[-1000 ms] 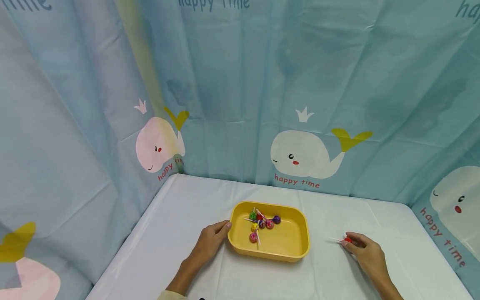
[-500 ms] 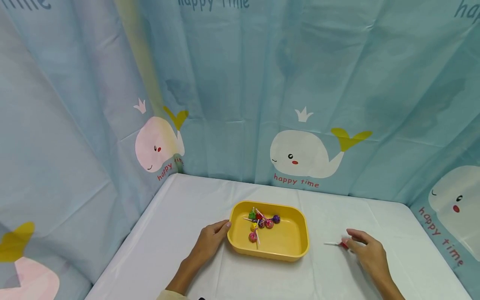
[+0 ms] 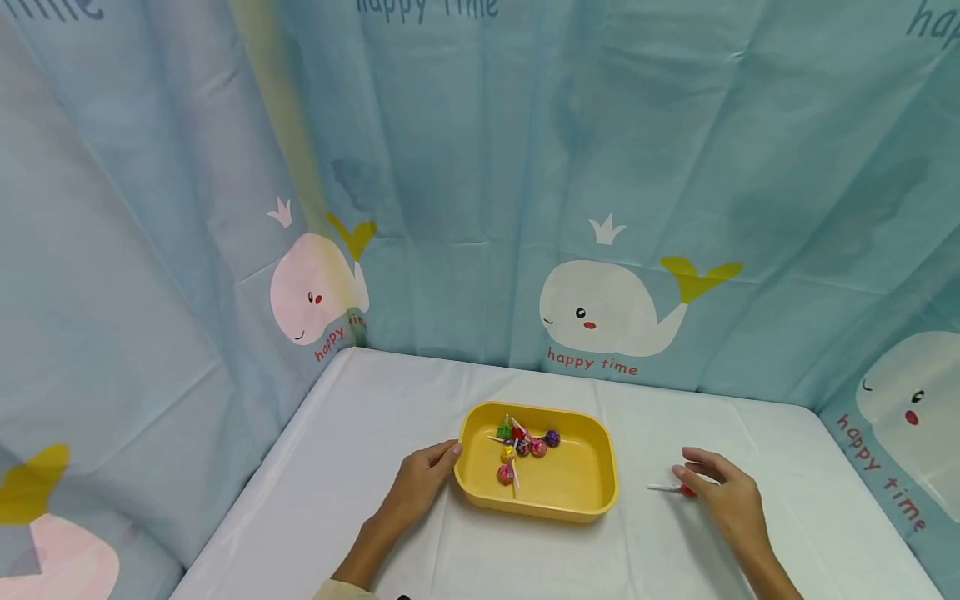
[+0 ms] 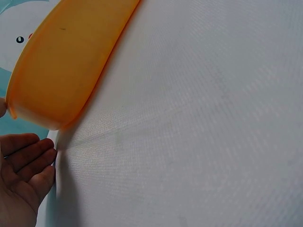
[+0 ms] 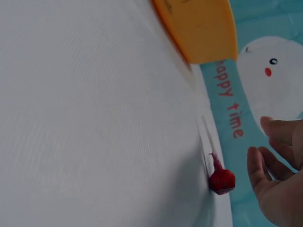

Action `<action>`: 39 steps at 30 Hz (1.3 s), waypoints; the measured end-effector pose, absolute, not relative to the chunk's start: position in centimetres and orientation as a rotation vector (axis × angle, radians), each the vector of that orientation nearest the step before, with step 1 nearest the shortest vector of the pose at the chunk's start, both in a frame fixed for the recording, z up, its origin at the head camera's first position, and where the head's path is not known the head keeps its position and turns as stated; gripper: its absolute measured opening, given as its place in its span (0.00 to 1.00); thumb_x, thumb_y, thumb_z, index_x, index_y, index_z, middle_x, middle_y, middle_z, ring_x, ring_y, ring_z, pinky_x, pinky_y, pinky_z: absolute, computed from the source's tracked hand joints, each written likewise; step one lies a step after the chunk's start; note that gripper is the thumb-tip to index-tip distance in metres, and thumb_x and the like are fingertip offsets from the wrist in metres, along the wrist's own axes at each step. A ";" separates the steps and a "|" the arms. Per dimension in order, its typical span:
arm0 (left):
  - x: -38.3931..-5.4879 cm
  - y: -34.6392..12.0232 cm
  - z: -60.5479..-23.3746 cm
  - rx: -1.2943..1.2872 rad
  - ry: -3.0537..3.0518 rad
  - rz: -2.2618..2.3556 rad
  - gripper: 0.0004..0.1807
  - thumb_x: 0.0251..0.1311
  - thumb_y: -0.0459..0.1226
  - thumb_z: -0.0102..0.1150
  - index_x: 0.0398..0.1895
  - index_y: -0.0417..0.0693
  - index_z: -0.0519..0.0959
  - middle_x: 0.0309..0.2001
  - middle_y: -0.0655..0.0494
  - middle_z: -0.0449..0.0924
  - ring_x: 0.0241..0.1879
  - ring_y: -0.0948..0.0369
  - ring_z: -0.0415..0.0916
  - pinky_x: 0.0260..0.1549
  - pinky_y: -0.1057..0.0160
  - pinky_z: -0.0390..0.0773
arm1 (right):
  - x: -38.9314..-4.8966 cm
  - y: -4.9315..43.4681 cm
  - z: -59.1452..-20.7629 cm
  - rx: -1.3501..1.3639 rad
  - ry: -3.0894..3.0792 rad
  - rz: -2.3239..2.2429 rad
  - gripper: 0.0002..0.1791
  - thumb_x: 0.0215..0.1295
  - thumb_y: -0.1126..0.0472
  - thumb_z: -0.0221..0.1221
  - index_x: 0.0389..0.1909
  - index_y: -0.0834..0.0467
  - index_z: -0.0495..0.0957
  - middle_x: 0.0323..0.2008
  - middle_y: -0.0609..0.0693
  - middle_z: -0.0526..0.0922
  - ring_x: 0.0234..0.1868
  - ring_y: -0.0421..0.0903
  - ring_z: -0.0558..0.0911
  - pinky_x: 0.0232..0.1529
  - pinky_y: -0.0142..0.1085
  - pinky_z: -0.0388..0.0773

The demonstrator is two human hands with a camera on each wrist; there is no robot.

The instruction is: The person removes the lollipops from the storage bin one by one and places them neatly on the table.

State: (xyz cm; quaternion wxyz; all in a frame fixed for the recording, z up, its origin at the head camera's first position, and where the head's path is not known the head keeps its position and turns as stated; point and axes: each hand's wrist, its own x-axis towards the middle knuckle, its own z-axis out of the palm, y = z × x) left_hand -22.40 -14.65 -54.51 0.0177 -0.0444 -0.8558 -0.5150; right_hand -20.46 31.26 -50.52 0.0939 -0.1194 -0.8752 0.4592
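Note:
A yellow rectangular tray (image 3: 577, 479) stands on the white table with several lollipops in it, among them a green one (image 3: 505, 430) and a pink one (image 3: 506, 474). My left hand (image 3: 420, 483) touches the outside of the tray's left rim; in the left wrist view, its other fingers (image 4: 28, 156) spread loosely below the rim, off the tray. A red-wrapped lollipop (image 5: 221, 181) lies on the table to the right, its white stick (image 3: 663, 487) pointing at the tray. My right hand (image 3: 731, 496) hovers just over its candy end, fingers loosely bent and apart from it.
A white cloth covers the table (image 3: 390, 400). Blue curtains (image 3: 465, 167) printed with whales hang along the back and sides. The tray's right wall (image 3: 617, 479) stands a short way left of the red lollipop.
My right hand first held the red lollipop, then lowered it to the table and let go; its fingers have lifted slightly away. The left hand and tray keep their places.

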 end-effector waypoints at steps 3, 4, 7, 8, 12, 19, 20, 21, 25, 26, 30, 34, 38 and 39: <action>-22.4 -14.7 -54.5 -0.142 -2.655 -1.601 0.33 0.78 0.60 0.53 0.68 0.45 0.81 0.65 0.51 0.83 0.71 0.48 0.76 0.72 0.42 0.73 | -20.6 30.6 -50.3 -0.317 -2.534 1.444 0.29 0.68 0.50 0.73 0.64 0.60 0.83 0.47 0.45 0.92 0.42 0.23 0.83 0.43 0.18 0.77; -22.4 -14.7 -54.5 -0.143 -2.654 -1.601 0.33 0.78 0.60 0.53 0.68 0.45 0.81 0.65 0.51 0.83 0.71 0.48 0.76 0.72 0.43 0.73 | -20.6 30.3 -50.2 -0.308 -2.514 1.478 0.29 0.68 0.51 0.73 0.64 0.61 0.82 0.48 0.43 0.92 0.41 0.24 0.84 0.42 0.19 0.81; -22.4 -14.7 -54.5 -0.151 -2.650 -1.598 0.33 0.78 0.61 0.52 0.69 0.45 0.81 0.65 0.51 0.83 0.70 0.48 0.76 0.71 0.43 0.74 | -20.7 29.6 -50.0 -0.299 -2.481 1.545 0.30 0.68 0.51 0.73 0.65 0.62 0.81 0.48 0.39 0.90 0.41 0.26 0.86 0.41 0.27 0.87; -22.4 -14.7 -54.5 -0.152 -2.649 -1.597 0.33 0.78 0.61 0.52 0.69 0.45 0.81 0.65 0.51 0.83 0.70 0.48 0.76 0.71 0.43 0.74 | -20.7 29.4 -49.8 -0.303 -2.479 1.553 0.30 0.68 0.50 0.73 0.65 0.62 0.81 0.49 0.39 0.90 0.41 0.26 0.86 0.40 0.29 0.88; -22.5 -14.7 -54.6 -0.149 -2.648 -1.598 0.34 0.78 0.61 0.52 0.68 0.45 0.81 0.65 0.51 0.83 0.70 0.48 0.76 0.71 0.43 0.74 | -20.8 28.6 -49.5 -0.298 -2.487 1.546 0.31 0.68 0.47 0.73 0.65 0.60 0.81 0.52 0.42 0.90 0.41 0.26 0.86 0.40 0.29 0.87; -22.4 -14.7 -54.6 -0.137 -2.650 -1.594 0.34 0.77 0.61 0.53 0.68 0.45 0.82 0.65 0.51 0.83 0.70 0.48 0.76 0.71 0.43 0.74 | -21.0 27.2 -49.1 -0.273 -2.477 1.589 0.30 0.68 0.46 0.73 0.64 0.59 0.82 0.57 0.53 0.88 0.43 0.28 0.86 0.44 0.21 0.84; -22.4 -14.7 -54.6 -0.136 -2.649 -1.595 0.34 0.77 0.61 0.53 0.68 0.45 0.82 0.65 0.51 0.83 0.70 0.48 0.76 0.71 0.43 0.74 | -21.0 27.0 -49.1 -0.270 -2.476 1.595 0.30 0.68 0.47 0.72 0.65 0.59 0.81 0.58 0.55 0.87 0.43 0.28 0.86 0.45 0.20 0.84; -22.4 -14.7 -54.6 -0.135 -2.647 -1.599 0.34 0.77 0.61 0.53 0.68 0.45 0.82 0.65 0.51 0.83 0.70 0.48 0.76 0.71 0.43 0.74 | -21.0 26.8 -49.0 -0.269 -2.473 1.600 0.29 0.69 0.47 0.72 0.64 0.58 0.82 0.59 0.56 0.87 0.43 0.28 0.87 0.45 0.20 0.84; -22.5 -14.7 -54.5 -0.130 -2.644 -1.604 0.34 0.77 0.61 0.53 0.68 0.45 0.82 0.65 0.51 0.83 0.70 0.48 0.77 0.71 0.44 0.74 | -21.1 26.1 -48.9 -0.254 -2.459 1.626 0.27 0.70 0.50 0.72 0.64 0.58 0.82 0.59 0.57 0.86 0.43 0.30 0.87 0.46 0.22 0.85; -22.5 -14.7 -54.5 -0.130 -2.645 -1.604 0.34 0.77 0.61 0.53 0.68 0.45 0.82 0.65 0.51 0.83 0.70 0.48 0.76 0.71 0.44 0.74 | -21.1 25.9 -48.8 -0.252 -2.460 1.628 0.27 0.69 0.50 0.72 0.64 0.58 0.82 0.59 0.56 0.87 0.43 0.30 0.87 0.46 0.22 0.85; -22.5 -14.7 -54.5 -0.130 -2.651 -1.595 0.34 0.77 0.61 0.53 0.68 0.45 0.82 0.65 0.50 0.83 0.70 0.48 0.77 0.71 0.43 0.74 | -21.1 25.2 -48.7 -0.265 -2.470 1.653 0.30 0.67 0.45 0.73 0.65 0.56 0.82 0.59 0.54 0.87 0.43 0.32 0.88 0.46 0.22 0.85; -22.5 -14.7 -54.5 -0.133 -2.648 -1.595 0.34 0.77 0.61 0.53 0.68 0.45 0.82 0.65 0.51 0.83 0.70 0.48 0.77 0.71 0.44 0.74 | -21.1 24.6 -48.5 -0.266 -2.468 1.676 0.31 0.67 0.44 0.72 0.65 0.56 0.81 0.61 0.57 0.86 0.43 0.34 0.88 0.46 0.22 0.84; -22.5 -14.7 -54.4 -0.133 -2.641 -1.599 0.33 0.77 0.60 0.54 0.68 0.45 0.82 0.65 0.51 0.84 0.70 0.48 0.77 0.72 0.44 0.74 | -21.2 23.9 -48.4 -0.246 -2.454 1.712 0.32 0.68 0.46 0.72 0.67 0.57 0.80 0.62 0.58 0.85 0.43 0.35 0.88 0.47 0.21 0.83; -22.5 -14.7 -54.4 -0.133 -2.640 -1.600 0.33 0.77 0.60 0.54 0.67 0.45 0.82 0.65 0.51 0.84 0.70 0.48 0.77 0.72 0.44 0.74 | -21.2 23.8 -48.3 -0.243 -2.453 1.722 0.32 0.68 0.46 0.72 0.67 0.57 0.80 0.62 0.58 0.85 0.43 0.35 0.88 0.47 0.21 0.83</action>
